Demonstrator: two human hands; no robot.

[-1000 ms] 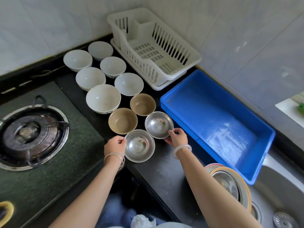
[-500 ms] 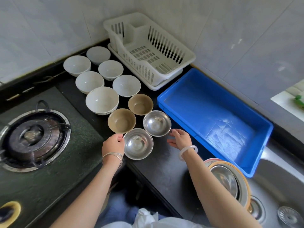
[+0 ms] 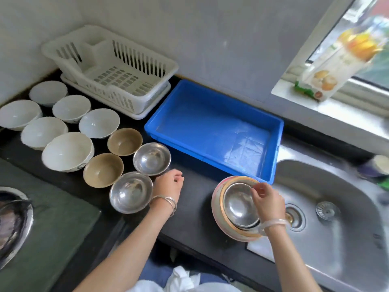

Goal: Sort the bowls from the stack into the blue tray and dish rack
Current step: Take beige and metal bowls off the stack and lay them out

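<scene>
Stack: the nested stack of round bowls (image 3: 221, 216) stands on the black counter (image 3: 195, 207), just in front of the tray's near corner and at the sink's edge, so each bowl can be lifted off within easy reach.
Top steel bowl (image 3: 237, 205): shiny, round, stainless steel. It sits innermost and uppermost, so I judge it the next to be taken.
Right hand (image 3: 268, 204): its fingers are curled at the far rim of the top steel bowl and appear to pinch it for a lift; the fingertips are blurred.
Left hand (image 3: 169, 183): loosely curled and holding nothing. It lies on the counter just beside the two laid-out steel bowls.
Rectangular blue plastic tray (image 3: 210, 127): no bowl in it. It lies between the rack and the sink.
White slatted plastic dish rack (image 3: 147, 66): no bowl in it. It stands against the wall, behind the rows.
Layout: the loose bowls stand upright and grouped by material, which probably eases sorting.
Count, white ceramic bowls (image 3: 67, 151): six.
Count, tan bowls (image 3: 103, 169): two.
Count, steel bowls on the counter (image 3: 131, 191): two.
Count, stack: one steel bowl over a gold-rimmed bowl and a pale outer one; any further bowls are hidden.
Progress: by my reading, neither destination has received a bowl.
</scene>
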